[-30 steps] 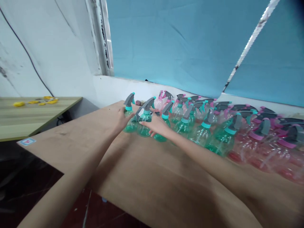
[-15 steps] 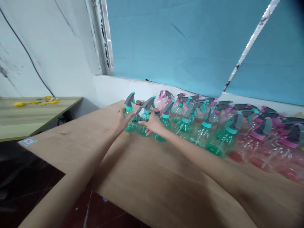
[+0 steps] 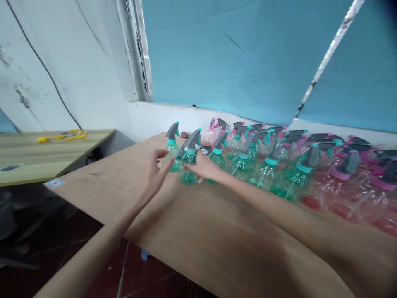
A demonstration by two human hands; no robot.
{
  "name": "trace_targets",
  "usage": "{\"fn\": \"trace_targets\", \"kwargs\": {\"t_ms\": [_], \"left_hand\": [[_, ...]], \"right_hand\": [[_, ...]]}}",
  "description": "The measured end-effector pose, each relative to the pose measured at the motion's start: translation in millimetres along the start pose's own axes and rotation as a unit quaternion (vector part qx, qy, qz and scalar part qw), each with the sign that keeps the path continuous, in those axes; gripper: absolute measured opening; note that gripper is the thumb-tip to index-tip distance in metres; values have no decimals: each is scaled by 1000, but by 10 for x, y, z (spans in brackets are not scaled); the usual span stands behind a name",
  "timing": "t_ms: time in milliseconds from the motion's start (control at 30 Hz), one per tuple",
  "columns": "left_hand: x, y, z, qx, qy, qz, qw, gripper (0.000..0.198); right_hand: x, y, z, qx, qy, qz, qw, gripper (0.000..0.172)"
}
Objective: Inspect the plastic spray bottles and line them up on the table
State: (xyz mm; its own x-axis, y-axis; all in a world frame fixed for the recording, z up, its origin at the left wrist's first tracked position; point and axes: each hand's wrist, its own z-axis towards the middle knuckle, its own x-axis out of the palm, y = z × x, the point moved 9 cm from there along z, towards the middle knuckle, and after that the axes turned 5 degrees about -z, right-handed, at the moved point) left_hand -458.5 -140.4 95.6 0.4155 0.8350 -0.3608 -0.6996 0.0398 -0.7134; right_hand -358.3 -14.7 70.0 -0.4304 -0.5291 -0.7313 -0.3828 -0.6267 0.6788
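Note:
Fingers apart and curved, my left hand [image 3: 156,171] holds nothing. It is just in front of the leftmost green spray bottle [image 3: 174,159], which stands upright with a grey trigger head and turquoise collar. My right hand [image 3: 208,167] is closed around the side of the second green spray bottle [image 3: 188,176], its thumb lying across the front. Some of the right fingers are hidden. Behind this bottle, a dark and white object [image 3: 203,150] is partly covered. Another green spray bottle [image 3: 218,158] stands just right, partly behind my right hand.
Several green and pink spray bottles [image 3: 341,182] crowd the right and back of the wooden table [image 3: 102,182]. A blue-and-white label [image 3: 54,183] marks its left corner. Yellow pieces [image 3: 43,140] lie on a second table [image 3: 27,155] at left. A blue curtain [image 3: 232,62] hangs behind.
My left hand has drawn back from the leftmost bottle toward me. The bottle in my right hand has come slightly nearer and to the left. The view has shifted a little.

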Motion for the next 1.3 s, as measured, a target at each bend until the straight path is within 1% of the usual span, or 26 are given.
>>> {"fn": "trace_targets", "kwargs": {"t_ms": [100,167,200,233,267,300,400,467,567,700,833,967,1067,1167,1300], "left_hand": [[208,-175,-132,-1,79,-18,997,46],[355,-330,-220,1,126,-27,992,53],[414,-420,-264,2,141,-29,990,51],[476,-513,-313,2,156,-31,987,47],[511,-606,-355,1,156,-34,987,43],[546,-699,-398,-1,155,-39,987,41],[661,-961,-529,-1,151,-78,985,32],[774,-1116,-621,11,164,-94,982,26],[965,-1286,-755,17,191,-83,978,19],[1203,-1493,-910,4,217,-116,969,21],[1517,-1735,-1017,-4,263,-192,946,28],[1876,-1939,-1060,15,300,-229,926,24],[2107,-2040,-1072,26,312,-228,922,22],[2294,-2108,-1089,22,326,-224,918,23],[2467,-2177,-1100,14,345,-216,913,25]], "right_hand": [[9,90,-283,-54,14,-16,998,72],[-2,113,-511,-83,7,-23,996,70],[-6,125,-633,-104,3,-27,994,69],[-23,163,-766,-142,-10,-39,989,66],[-34,185,-898,-174,-19,-52,983,64],[-51,165,-1015,-185,-29,-65,980,65],[-112,41,-1312,-183,-50,-110,976,72],[-172,-54,-1474,-173,-63,-135,974,76],[-273,-207,-1678,-145,-80,-175,971,74],[-431,-398,-1924,-104,-112,-223,963,73],[-623,-575,-2126,-89,-138,-227,960,77],[-862,-821,-2262,-83,-140,-218,962,76],[-1005,-1065,-2367,-100,-111,-196,969,76],[-1078,-1449,-2504,-90,-67,-173,979,71],[-1138,-2039,-2709,-41,-44,-175,983,76]]}}
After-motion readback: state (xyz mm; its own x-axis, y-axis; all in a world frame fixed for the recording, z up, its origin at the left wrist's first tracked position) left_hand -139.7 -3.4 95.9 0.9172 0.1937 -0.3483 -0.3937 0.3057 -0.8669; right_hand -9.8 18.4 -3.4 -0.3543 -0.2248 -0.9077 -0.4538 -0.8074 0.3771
